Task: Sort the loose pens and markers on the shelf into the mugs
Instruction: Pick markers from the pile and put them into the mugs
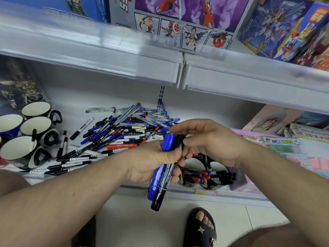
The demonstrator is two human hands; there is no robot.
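Observation:
My left hand (151,161) grips a blue marker (157,180) and a black marker (162,188) that point down past the shelf edge. My right hand (210,141) pinches the black cap end at the top of that bundle. Behind the hands a heap of loose pens and markers (124,131) lies on the white shelf (74,97). Several mugs (35,125) stand at the left; the front mug (17,148) holds one marker. Under my right hand, mugs with red, blue and black markers (208,175) stand near the shelf edge, partly hidden.
An upper shelf (124,56) with toy boxes overhangs the work area. Pink stationery packs (284,145) lie on the right of the shelf. A dark box (17,82) stands behind the left mugs. My foot in a black sandal (201,227) is on the floor below.

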